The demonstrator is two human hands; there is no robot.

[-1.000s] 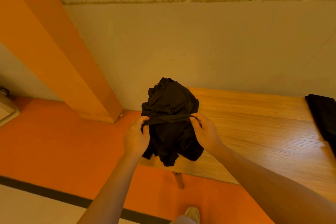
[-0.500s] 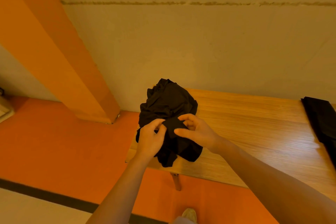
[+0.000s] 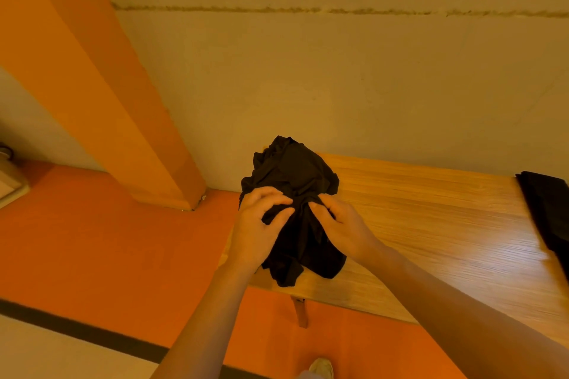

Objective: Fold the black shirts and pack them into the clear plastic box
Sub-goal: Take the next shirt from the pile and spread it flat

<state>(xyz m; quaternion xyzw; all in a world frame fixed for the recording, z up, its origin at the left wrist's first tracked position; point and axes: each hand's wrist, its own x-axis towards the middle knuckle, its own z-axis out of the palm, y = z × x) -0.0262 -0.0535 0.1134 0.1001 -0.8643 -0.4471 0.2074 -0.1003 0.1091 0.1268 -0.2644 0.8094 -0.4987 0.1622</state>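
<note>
A crumpled black shirt (image 3: 292,175) sits bunched at the left end of the wooden table (image 3: 431,224), partly hanging over the front edge. My left hand (image 3: 258,224) grips the cloth on its left side with curled fingers. My right hand (image 3: 341,227) pinches the cloth just to the right, close beside the left hand. Another black garment (image 3: 548,212) lies at the table's right edge, cut off by the frame. No clear plastic box is in view.
A plain wall stands behind the table. An orange slanted column (image 3: 123,101) rises at the left. The floor (image 3: 107,249) is orange with a dark stripe. A table leg (image 3: 300,311) and my shoe (image 3: 321,368) show below.
My hands held a stretched edge of the shirt apart a second ago. They have come together at its middle and now grasp bunched cloth side by side.
</note>
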